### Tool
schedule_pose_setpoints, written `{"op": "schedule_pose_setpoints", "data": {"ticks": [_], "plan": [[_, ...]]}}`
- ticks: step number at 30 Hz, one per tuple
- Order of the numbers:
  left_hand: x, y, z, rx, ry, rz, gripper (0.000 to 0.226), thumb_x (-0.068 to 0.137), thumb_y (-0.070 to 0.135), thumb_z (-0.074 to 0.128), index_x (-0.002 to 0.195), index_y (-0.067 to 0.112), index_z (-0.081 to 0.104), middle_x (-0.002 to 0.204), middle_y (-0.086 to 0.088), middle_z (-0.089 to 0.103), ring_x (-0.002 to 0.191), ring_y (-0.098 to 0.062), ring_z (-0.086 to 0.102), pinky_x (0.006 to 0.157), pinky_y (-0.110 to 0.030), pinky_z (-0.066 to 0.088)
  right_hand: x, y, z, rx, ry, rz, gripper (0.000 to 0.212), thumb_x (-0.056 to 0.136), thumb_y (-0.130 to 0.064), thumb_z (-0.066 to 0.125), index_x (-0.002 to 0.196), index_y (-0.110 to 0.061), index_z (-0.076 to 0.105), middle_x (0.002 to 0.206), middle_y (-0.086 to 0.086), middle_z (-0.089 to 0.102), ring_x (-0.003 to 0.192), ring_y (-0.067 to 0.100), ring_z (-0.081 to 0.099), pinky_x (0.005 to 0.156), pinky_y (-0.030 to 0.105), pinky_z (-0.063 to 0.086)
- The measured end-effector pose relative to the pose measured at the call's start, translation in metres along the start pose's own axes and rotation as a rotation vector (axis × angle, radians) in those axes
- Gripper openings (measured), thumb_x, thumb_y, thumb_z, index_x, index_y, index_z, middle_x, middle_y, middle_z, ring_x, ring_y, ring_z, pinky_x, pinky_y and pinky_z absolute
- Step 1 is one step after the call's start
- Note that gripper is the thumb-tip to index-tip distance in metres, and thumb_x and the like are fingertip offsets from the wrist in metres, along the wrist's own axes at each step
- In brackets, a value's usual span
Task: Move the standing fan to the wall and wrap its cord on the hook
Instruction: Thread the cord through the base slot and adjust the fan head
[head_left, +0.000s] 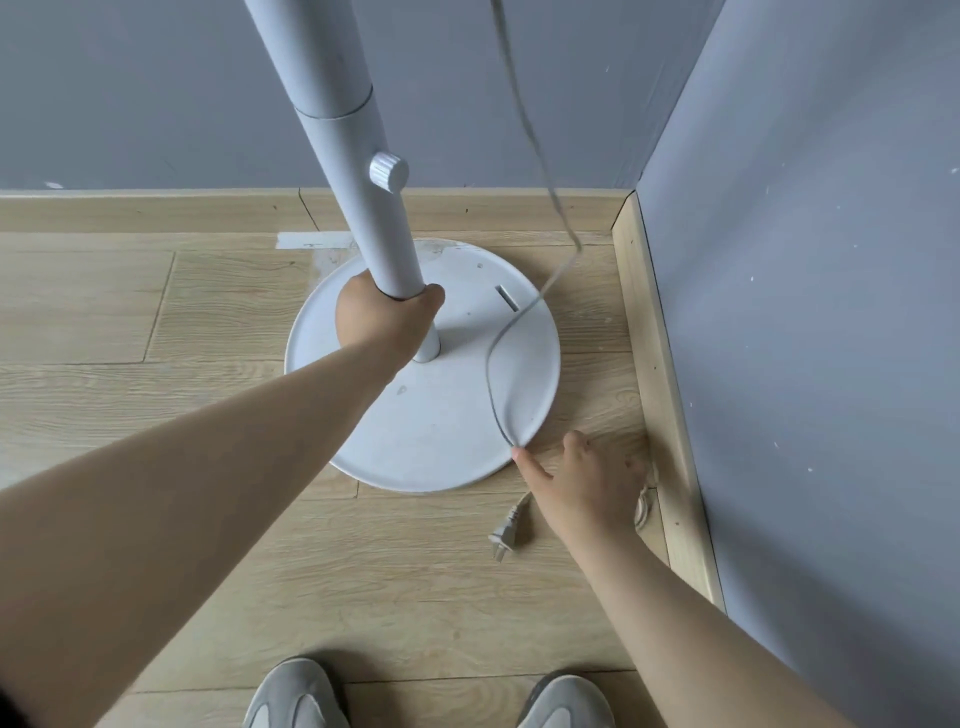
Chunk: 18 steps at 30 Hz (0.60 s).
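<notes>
Fan (363, 171) stands in floor corner by wall; left hand (382, 317) fingers clenched on pole to steady it, right hand (587, 483) fingers spread, reaching cord (493, 379) at base edge w/ plug (506, 535) loose.

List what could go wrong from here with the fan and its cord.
1. The cord lies slack across the base, so pulling with the right hand may snag it on the rim.
2. The left hand grips the pole low; the fan may tip.
3. The plug lies near the shoes, a trip hazard.

Home room corner: wood-look floor (218, 322), skirting board (655, 364), grey walls (831, 260).
</notes>
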<state>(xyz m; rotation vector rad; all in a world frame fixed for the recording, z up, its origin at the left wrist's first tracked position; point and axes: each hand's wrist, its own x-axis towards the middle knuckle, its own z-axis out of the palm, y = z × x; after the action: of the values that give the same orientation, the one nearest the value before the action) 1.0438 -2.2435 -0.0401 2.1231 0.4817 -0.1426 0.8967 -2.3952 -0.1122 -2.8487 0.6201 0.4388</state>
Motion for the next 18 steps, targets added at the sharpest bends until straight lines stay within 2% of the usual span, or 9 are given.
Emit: {"op": "schedule_pose_setpoints", "data": {"ticks": [2, 5, 9, 14, 18], "plan": [[0.000, 0.008, 0.008, -0.007, -0.011, -0.017, 0.016, 0.074, 0.028, 0.066, 0.076, 0.016, 0.056, 0.061, 0.001, 0.048, 0.055, -0.022, 0.042, 0.045, -0.024, 0.032, -0.002, 0.005, -0.001, -0.006, 0.022, 0.017, 0.067, 0.087, -0.070, 0.032, 0.108, -0.012, 0.059, 0.095, 0.004, 0.071, 0.092, 0.025, 0.064, 0.088, 0.041, 0.037], [0.002, 0.016, 0.018, -0.020, -0.018, -0.031, 0.017, 0.074, 0.027, 0.065, 0.071, 0.017, 0.051, 0.060, 0.001, 0.046, 0.053, -0.022, 0.040, 0.044, -0.024, 0.030, 0.000, 0.010, 0.000, 0.058, 0.083, 0.034, 0.063, 0.088, -0.065, 0.038, 0.118, -0.012, 0.055, 0.109, 0.005, 0.068, 0.102, 0.025, 0.062, 0.089, 0.041, 0.036], [0.004, 0.023, 0.026, -0.001, -0.025, -0.028, 0.016, 0.073, 0.027, 0.065, 0.073, 0.017, 0.053, 0.060, 0.002, 0.047, 0.053, -0.022, 0.041, 0.044, -0.023, 0.030, 0.011, 0.012, -0.001, 0.187, 0.075, 0.009, 0.082, 0.086, -0.061, 0.048, 0.144, -0.005, 0.032, 0.132, 0.011, 0.055, 0.120, 0.028, 0.053, 0.096, 0.042, 0.042], [-0.001, 0.034, 0.044, -0.034, -0.058, 0.003, 0.015, 0.072, 0.026, 0.066, 0.075, 0.016, 0.055, 0.064, 0.000, 0.050, 0.056, -0.023, 0.043, 0.046, -0.025, 0.033, 0.021, 0.006, -0.003, 0.289, 0.066, -0.003, 0.097, 0.080, -0.059, 0.059, 0.150, -0.005, 0.019, 0.142, 0.015, 0.045, 0.124, 0.030, 0.050, 0.092, 0.036, 0.047], [-0.004, 0.042, 0.056, -0.031, -0.080, 0.017, 0.021, 0.073, 0.026, 0.066, 0.065, 0.019, 0.048, 0.060, 0.002, 0.048, 0.054, -0.023, 0.043, 0.046, -0.025, 0.033, 0.025, 0.006, -0.009, 0.223, 0.094, 0.060, 0.090, 0.083, -0.059, 0.054, 0.149, -0.007, 0.022, 0.143, 0.014, 0.044, 0.123, 0.030, 0.049, 0.087, 0.035, 0.048]]}}
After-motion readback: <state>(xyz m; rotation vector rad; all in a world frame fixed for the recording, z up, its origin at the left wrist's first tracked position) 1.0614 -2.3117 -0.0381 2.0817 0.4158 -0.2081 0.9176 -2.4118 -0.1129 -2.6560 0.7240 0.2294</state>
